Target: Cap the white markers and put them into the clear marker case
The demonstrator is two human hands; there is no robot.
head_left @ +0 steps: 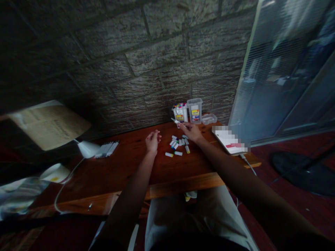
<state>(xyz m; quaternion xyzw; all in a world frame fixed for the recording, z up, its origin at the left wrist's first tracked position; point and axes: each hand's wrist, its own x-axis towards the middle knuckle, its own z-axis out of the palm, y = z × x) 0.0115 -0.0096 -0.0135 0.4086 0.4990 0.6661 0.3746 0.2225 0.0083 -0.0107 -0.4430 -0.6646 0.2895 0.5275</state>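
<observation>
My right hand (193, 132) is closed around a white marker (177, 122), its narrow tip pointing up and left, just in front of a clear box (180, 113) packed with colourful-ended markers. My left hand (153, 141) hovers over the table to the left, fingers curled together; whether anything small is pinched in them is too dim to tell. Between and below the hands lies a loose pile of white marker caps (175, 145) with coloured ends. One yellow-ended cap (187, 149) sits at the pile's right side.
Beside the filled box stands a second clear box (195, 111), with a clear lid (209, 119) to its right. A laptop-like flat device (229, 140) with a cable is at the right edge. White markers (107, 149) lie in a row near the lamp (87, 149); a white cup (54, 173) is farther left.
</observation>
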